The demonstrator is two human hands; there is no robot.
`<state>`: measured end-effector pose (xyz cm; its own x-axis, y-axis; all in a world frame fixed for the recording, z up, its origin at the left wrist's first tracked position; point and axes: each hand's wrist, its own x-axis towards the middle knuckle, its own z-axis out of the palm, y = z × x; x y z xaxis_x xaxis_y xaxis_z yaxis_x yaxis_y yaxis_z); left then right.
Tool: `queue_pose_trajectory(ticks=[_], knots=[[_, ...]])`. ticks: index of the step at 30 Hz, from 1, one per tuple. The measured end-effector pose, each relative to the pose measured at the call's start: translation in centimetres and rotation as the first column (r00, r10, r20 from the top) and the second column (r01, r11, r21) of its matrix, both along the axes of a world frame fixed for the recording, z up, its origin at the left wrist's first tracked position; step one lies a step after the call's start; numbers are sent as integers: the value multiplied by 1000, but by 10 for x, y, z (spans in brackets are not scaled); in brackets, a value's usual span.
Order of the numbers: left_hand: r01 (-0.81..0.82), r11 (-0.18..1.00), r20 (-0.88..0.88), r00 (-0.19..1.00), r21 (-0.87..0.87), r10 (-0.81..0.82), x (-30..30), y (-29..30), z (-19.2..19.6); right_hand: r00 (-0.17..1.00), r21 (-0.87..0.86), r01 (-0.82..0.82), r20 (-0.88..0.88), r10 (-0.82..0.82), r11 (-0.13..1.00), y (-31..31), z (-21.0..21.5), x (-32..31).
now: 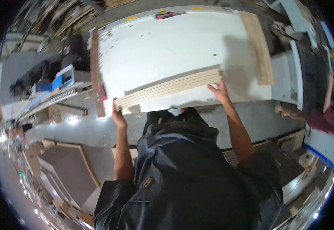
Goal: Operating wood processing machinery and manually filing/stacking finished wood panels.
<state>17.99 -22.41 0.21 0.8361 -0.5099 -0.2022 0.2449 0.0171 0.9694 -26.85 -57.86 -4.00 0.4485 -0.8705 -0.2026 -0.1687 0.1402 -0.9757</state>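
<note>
My left hand [118, 117] and right hand [219, 92] each grip an end of a stack of plywood strips [170, 89] — it's sitting on the near edge of the white worktop [163, 46]. Looks landed but not let go yet — another plank [259, 48] lies off right.

The left hand [118, 116] fingers are hidden behind the near left end of the stacked wooden boards [170, 88]. The stack's underside is not visible. Red tool [165, 15] at the far table edge: too small to identify.
</note>
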Motion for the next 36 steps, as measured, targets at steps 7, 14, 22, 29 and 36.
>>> queue_pose_trajectory(ticks=[7, 14, 22, 29, 36], knots=[[15, 1000, 10, 1000, 0, -15, -5, -6, 6, 1000, -124, -21, 10, 22, 992, 0, 9, 1], [45, 999, 33, 998, -24, -44, -2, -4, 1, 988, -13, -57, -141, 55, 998, -2, 22, 0], [78, 783, 692, 419, 617, -587, -27, -51, 93, 933, -301, -338, -230, 276, 892, -55, 52, -19], [11, 233, 233, -3, 972, -973, -86, -164, 123, 857, -311, -434, -432, 281, 845, -66, 59, -18], [80, 108, 112, -49, 991, -992, -64, -168, 164, 766, -349, -546, -577, 284, 762, -78, 158, -7]])
